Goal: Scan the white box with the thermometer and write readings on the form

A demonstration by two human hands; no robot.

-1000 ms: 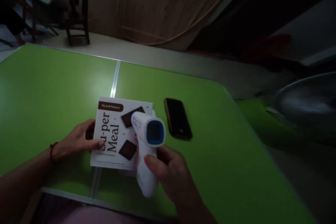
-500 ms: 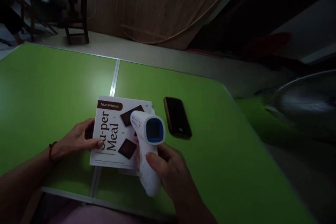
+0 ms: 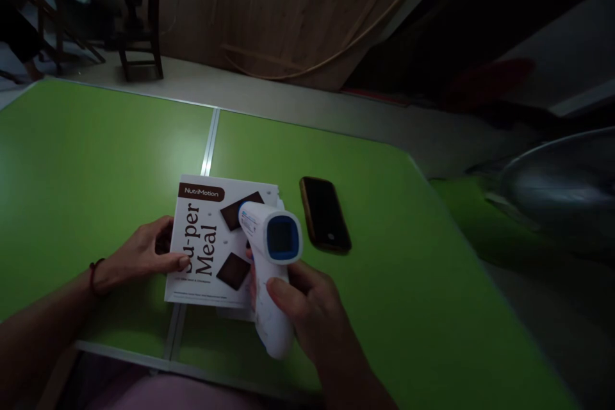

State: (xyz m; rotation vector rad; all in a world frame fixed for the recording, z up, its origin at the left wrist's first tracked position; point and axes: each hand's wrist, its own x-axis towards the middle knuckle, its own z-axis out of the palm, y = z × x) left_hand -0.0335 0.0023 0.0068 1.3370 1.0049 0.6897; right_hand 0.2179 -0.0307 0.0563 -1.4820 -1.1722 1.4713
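Observation:
My right hand (image 3: 307, 304) is wrapped round the handle of a white and blue infrared thermometer gun (image 3: 271, 295), its dark screen facing me. The thermometer covers the right part of a white "NutriMotion Su-per Meal" box (image 3: 196, 288) with brown squares printed on it. At the box's left edge my left hand (image 3: 144, 253) grips it, thumb on the printed face and fingers behind, mostly hidden. A red band circles that wrist. Part of something white shows below the box's lower edge. Right of the box lies a phone (image 3: 327, 214) with a dark screen.
The green table (image 3: 408, 307) has a metal seam (image 3: 210, 141) running across it. Beyond its far edge stand a dark wooden chair (image 3: 141, 45) and a wooden panel (image 3: 288, 13). A shiny rounded object (image 3: 567, 179) is at the right. Part of a person's leg (image 3: 19, 38) shows far left.

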